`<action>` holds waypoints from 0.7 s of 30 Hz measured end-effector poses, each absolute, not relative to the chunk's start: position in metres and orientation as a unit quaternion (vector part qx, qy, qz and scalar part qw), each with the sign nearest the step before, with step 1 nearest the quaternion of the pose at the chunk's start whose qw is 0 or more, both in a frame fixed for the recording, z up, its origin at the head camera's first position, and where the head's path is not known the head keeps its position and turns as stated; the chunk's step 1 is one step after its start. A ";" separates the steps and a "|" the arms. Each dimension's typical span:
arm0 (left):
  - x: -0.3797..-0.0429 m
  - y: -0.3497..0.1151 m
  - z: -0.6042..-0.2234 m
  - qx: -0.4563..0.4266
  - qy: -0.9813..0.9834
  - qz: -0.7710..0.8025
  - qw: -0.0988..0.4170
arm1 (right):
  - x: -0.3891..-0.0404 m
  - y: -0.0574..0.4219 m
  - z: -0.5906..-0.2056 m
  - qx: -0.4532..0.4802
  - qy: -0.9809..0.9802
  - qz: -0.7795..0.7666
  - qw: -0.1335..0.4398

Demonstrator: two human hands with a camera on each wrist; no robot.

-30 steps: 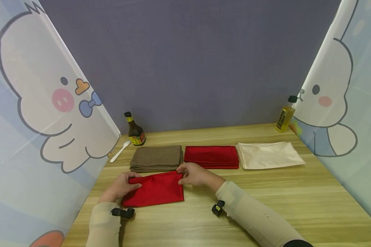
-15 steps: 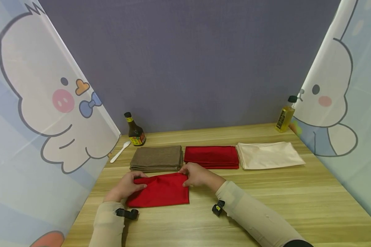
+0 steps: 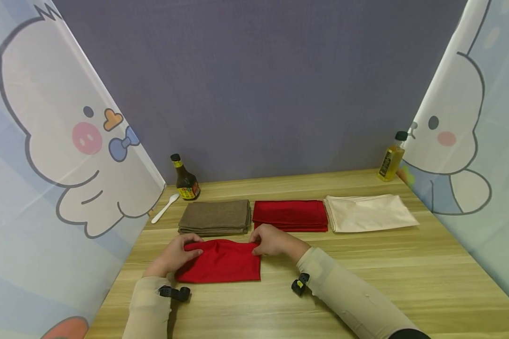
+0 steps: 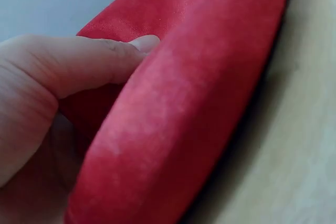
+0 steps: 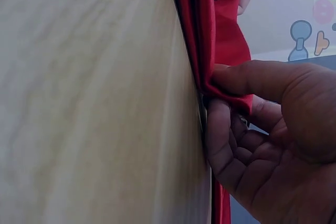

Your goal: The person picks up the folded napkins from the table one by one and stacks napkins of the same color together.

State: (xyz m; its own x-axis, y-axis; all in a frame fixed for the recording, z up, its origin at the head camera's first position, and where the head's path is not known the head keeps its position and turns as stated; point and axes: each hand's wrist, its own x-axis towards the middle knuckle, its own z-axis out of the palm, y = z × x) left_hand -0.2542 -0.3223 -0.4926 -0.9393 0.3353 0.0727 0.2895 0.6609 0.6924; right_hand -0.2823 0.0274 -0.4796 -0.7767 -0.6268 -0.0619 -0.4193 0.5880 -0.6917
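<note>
A folded bright red cloth (image 3: 222,263) lies on the table in front of a stack of folded brown cloths (image 3: 215,216). My left hand (image 3: 179,254) pinches its far left corner; in the left wrist view the thumb (image 4: 105,61) presses on the red fabric, and the fingers behind it are mostly hidden. At the far right corner, my right hand (image 3: 273,242) pinches the same cloth between thumb and fingers, as the right wrist view also shows. The cloth's far edge is raised and bows slightly between both hands, while its near edge meets the table.
Behind the right hand lies a stack of folded dark red cloths (image 3: 290,214), with folded cream cloths (image 3: 369,214) beside it. A white plastic spoon (image 3: 165,208) and dark sauce bottle (image 3: 186,179) stand back left; a yellow oil bottle (image 3: 392,157) stands back right.
The red cloth has shifted a little to the right with both hands, the left moving more. Its far edge has bunched up slightly between them.
</note>
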 end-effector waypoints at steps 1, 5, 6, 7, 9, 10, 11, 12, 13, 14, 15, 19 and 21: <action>-0.254 -0.323 -0.492 0.173 0.911 0.374 0.027 | -0.283 0.028 -0.480 -0.300 0.877 -0.345 0.151; -0.254 -0.324 -0.491 0.174 0.912 0.371 0.015 | -0.285 0.029 -0.479 -0.301 0.874 -0.353 0.144; -0.254 -0.324 -0.491 0.173 0.912 0.372 0.014 | -0.285 0.030 -0.479 -0.300 0.875 -0.353 0.142; -0.254 -0.324 -0.491 0.171 0.912 0.373 0.011 | -0.286 0.030 -0.479 -0.301 0.875 -0.353 0.139; -0.253 -0.324 -0.491 0.168 0.909 0.380 0.008 | -0.287 0.031 -0.479 -0.301 0.874 -0.356 0.138; -0.253 -0.324 -0.490 0.167 0.908 0.384 0.007 | -0.288 0.032 -0.479 -0.303 0.873 -0.358 0.136; -0.253 -0.323 -0.490 0.165 0.905 0.392 0.007 | -0.289 0.032 -0.478 -0.304 0.871 -0.362 0.136; -0.253 -0.323 -0.489 0.163 0.901 0.401 0.009 | -0.290 0.033 -0.478 -0.305 0.869 -0.365 0.135; -0.253 -0.323 -0.488 0.160 0.898 0.409 0.010 | -0.290 0.034 -0.477 -0.306 0.867 -0.370 0.134; -0.252 -0.323 -0.487 0.159 0.896 0.414 0.012 | -0.291 0.035 -0.476 -0.306 0.863 -0.379 0.136; -0.252 -0.323 -0.487 0.157 0.894 0.419 0.013 | -0.291 0.035 -0.475 -0.305 0.859 -0.387 0.138; -0.252 -0.324 -0.485 0.152 0.889 0.433 0.009 | -0.291 0.038 -0.471 -0.292 0.846 -0.417 0.155; -0.252 -0.323 -0.485 0.150 0.882 0.447 0.006 | -0.291 0.039 -0.470 -0.287 0.844 -0.425 0.158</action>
